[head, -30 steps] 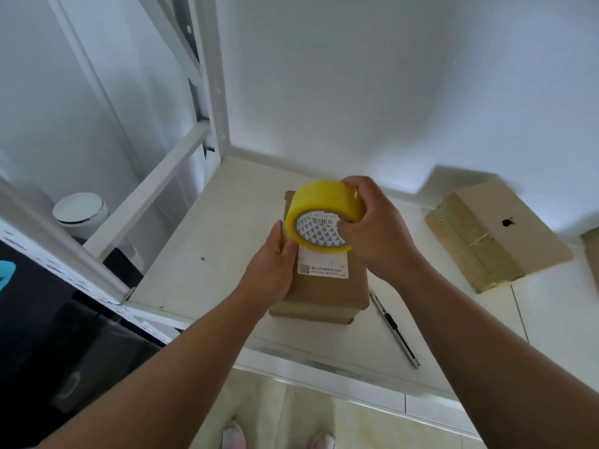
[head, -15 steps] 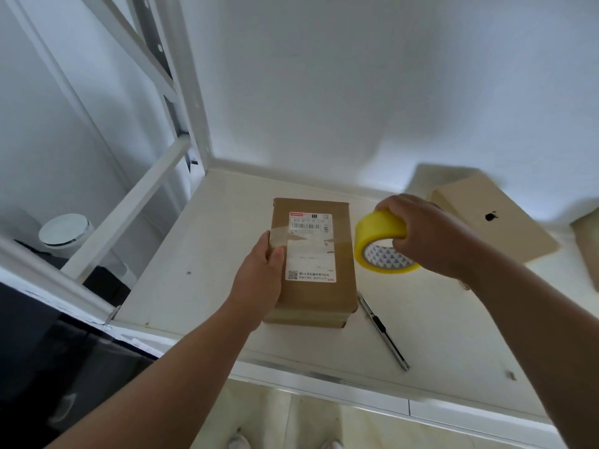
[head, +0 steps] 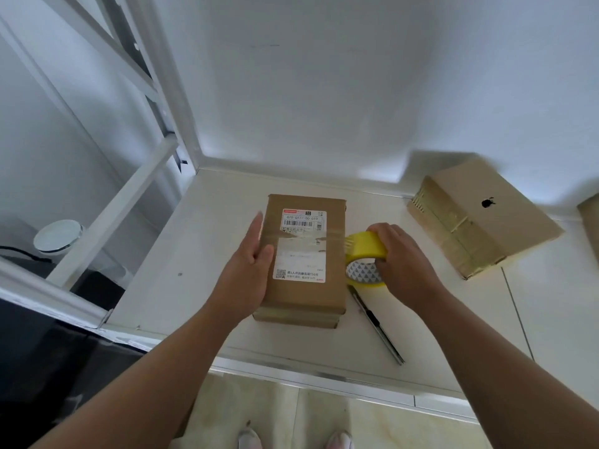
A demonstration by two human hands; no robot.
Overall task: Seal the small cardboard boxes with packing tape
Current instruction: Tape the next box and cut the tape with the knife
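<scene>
Steadied the small brown cardboard box (head: pixel 304 296) with the left hand (head: pixel 249 267), fingers straight along its left edge, thumb on the top face, gripping nothing. Clutched the yellow roll of packing tape (head: pixel 363 247) in the right hand (head: pixel 402 264), fingers curled over its rim, just beside the box's right edge. Saw a clear strip of tape (head: pixel 301 236) stretched from the roll across the box top, over the white printed label (head: pixel 299 254). Found the box lying flat mid-way along the cream shelf (head: pixel 207 254), a slim black-and-silver utility knife (head: pixel 377 325) beside it, and a second brown cardboard box with a black apple logo (head: pixel 483 222) well apart to the right.
</scene>
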